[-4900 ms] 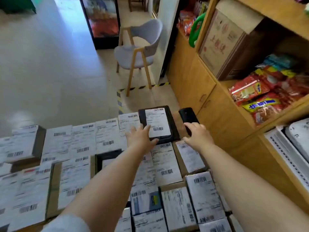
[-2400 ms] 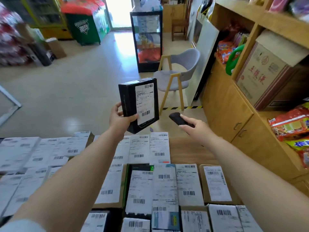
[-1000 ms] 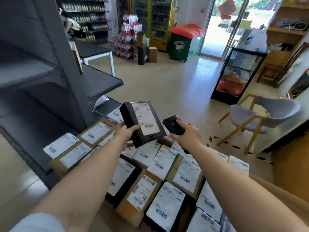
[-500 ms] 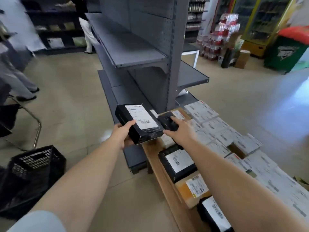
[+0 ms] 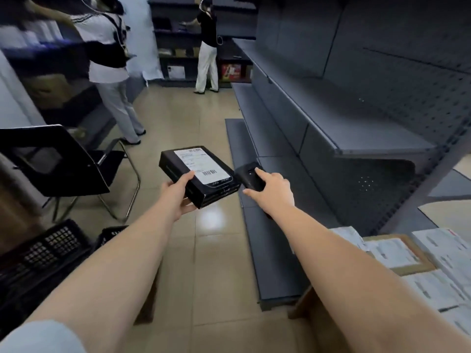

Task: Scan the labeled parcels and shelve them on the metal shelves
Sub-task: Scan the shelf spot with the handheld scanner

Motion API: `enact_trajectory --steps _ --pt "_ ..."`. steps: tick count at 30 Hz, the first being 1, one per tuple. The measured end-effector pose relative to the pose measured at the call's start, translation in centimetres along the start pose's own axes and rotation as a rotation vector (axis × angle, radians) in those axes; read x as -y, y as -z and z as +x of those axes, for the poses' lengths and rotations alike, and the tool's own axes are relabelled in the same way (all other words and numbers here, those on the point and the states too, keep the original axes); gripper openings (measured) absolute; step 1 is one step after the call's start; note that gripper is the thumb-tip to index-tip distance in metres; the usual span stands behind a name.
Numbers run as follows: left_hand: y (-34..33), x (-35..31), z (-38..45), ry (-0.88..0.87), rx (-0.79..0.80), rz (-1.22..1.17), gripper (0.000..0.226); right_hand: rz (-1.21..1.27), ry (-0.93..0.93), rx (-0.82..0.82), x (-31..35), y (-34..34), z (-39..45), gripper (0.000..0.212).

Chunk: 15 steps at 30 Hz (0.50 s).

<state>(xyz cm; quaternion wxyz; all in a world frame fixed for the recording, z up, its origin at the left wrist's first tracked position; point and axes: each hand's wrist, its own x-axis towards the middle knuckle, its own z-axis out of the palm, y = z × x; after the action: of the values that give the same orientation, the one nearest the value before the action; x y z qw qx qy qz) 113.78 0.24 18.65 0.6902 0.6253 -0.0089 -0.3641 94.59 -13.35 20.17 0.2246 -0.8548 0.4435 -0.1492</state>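
Holding the black parcel (image 5: 197, 175) in my left hand (image 5: 178, 192), fingers curled round its edge; my right hand (image 5: 271, 191) grips the scanner (image 5: 248, 178) beside it; metal shelves (image 5: 344, 128) look bare; many parcels (image 5: 418, 266) wait on the bench (image 5: 303, 309).

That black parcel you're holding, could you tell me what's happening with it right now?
The left hand grips the black parcel, white label up, while the right hand holds a black scanner just beside it. Both are out in front of the grey metal shelves; the parcel isn't shelved yet.
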Motion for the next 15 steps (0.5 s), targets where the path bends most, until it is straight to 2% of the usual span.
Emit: enact_trajectory --steps 7,15 --pt "-0.8 -9.1 12.1 -0.044 -0.005 -0.135 0.052 -0.035 0.086 -0.048 7.5 -1.3 13.8 0.072" --pt "-8.6 -19.9 28.8 -0.165 -0.032 -0.14 0.061 0.052 0.129 -0.115 11.1 0.2 35.5 0.071"
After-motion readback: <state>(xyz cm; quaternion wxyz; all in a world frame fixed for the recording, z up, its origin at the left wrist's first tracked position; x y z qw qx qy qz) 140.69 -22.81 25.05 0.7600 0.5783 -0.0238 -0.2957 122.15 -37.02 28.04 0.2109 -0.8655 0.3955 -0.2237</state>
